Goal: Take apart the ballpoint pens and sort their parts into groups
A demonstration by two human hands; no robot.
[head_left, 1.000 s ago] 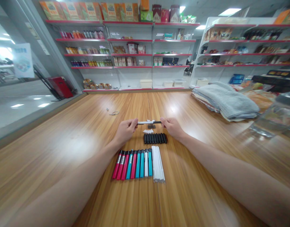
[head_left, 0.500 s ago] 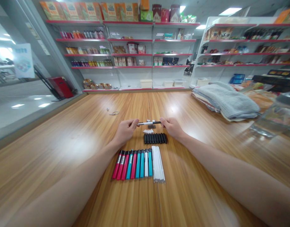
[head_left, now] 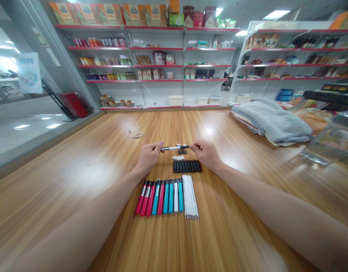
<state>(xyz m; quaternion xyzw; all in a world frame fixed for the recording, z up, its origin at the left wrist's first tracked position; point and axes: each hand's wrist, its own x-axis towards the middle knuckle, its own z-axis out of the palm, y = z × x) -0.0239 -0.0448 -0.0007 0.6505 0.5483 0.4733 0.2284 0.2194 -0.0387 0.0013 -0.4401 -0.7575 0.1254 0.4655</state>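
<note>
Long wooden bench, glossy strip-grain surface, its left edge running along a glass panel. Behind it, white retail shelving with red shelf edges carries boxed and bottled goods; a red case on a black hand truck stands beside the panel. At the bench's right side: a folded grey striped cloth on other fabrics, and a blurred clear container at the frame edge.

Centre of bench, nearest the person: a row of red and teal pen barrels, lying side by side; a bundle of thin white refills just right of it; a row of black pen parts farther out. Beyond these, a small cluster of white tips and a few small dark parts, directly below the hands. Well off to the left, a small metal ring and wire loop.

One white-and-black pen lies crosswise in the air above the bench, clip uppermost. The left hand pinches its white end; the right hand pinches its black end, both closed to a fingertip grip. Whether the pen is parted at the join cannot be told.
</note>
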